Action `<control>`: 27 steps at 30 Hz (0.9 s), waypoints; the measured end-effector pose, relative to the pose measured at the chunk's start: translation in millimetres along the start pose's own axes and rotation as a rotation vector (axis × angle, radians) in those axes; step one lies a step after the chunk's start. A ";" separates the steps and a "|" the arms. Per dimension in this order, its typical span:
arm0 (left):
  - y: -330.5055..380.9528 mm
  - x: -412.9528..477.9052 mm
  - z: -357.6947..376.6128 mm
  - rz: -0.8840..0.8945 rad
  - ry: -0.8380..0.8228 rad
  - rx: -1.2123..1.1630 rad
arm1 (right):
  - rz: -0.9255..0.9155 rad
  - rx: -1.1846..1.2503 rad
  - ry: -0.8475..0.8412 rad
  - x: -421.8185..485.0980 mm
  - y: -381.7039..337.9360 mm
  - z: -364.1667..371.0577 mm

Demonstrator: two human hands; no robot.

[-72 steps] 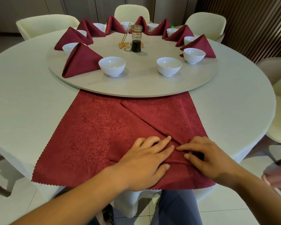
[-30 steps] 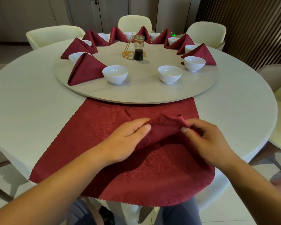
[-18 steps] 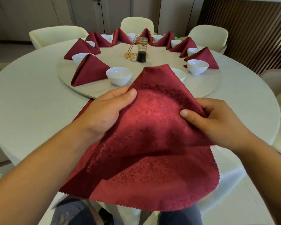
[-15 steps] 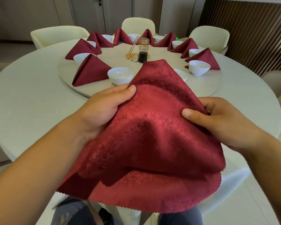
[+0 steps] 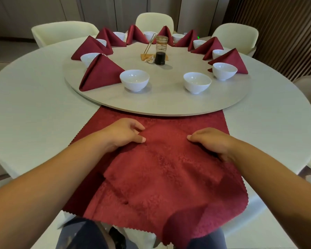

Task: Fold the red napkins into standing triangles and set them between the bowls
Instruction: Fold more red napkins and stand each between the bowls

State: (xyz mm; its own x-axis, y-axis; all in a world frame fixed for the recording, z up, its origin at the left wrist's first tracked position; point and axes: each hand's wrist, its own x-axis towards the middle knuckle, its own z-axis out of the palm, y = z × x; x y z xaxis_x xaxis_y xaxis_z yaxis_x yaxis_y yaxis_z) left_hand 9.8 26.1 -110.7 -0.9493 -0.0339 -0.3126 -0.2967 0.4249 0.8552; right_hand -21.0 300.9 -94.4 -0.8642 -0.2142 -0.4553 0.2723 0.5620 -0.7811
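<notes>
Lowered since half a second ago, the red napkin (image 5: 162,168) lies flat on the table again, no longer held up in front of the bowls. The left hand (image 5: 123,134) rests on the cloth with its fingers curled and its thumb tip (image 5: 141,139) pressed down. The right hand (image 5: 211,141) rests opposite it, thumb tip (image 5: 191,137) on the cloth and fingers hidden behind its back. Whether either hand pinches a fold or only presses on it cannot be told. The round table (image 5: 31,112) carries a pale covering and a raised grey turntable (image 5: 169,103). On the turntable stand white bowls, the two nearest (image 5: 134,79) (image 5: 197,82) with open space between them. Finished triangles (image 5: 101,72) stand between the bowls further round the ring. A glass bottle (image 5: 161,51) with dark liquid stands near the centre. Cream chairs (image 5: 154,19) ring the far side, and a slatted dark wall (image 5: 285,33) closes the right. The napkin's far edge reaches the turntable rim, and its near edge hangs over the table edge, with one corner curled at the lower right. A folded upper layer spreads between the two hands and toward the person, and both thumbs touch it on either side.
</notes>
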 end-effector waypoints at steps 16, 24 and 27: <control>-4.2 27.9 -4.4 0.220 0.145 0.371 | -0.101 -0.164 0.209 28.4 -2.8 -5.5; -12.9 30.7 -9.1 0.210 0.196 0.231 | -0.160 -0.213 0.282 41.0 -1.0 -4.2; -18.6 26.8 -8.6 0.275 0.243 0.285 | -0.207 -0.327 0.351 46.0 5.8 -1.9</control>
State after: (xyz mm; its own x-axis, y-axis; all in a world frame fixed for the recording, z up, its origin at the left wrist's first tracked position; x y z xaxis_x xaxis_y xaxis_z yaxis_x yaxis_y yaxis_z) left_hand -11.0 9.5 -131.5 -0.9956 -0.0819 0.0446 -0.0229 0.6786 0.7342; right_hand -60.0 295.9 -119.1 -0.9910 -0.0978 -0.0914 -0.0168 0.7685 -0.6397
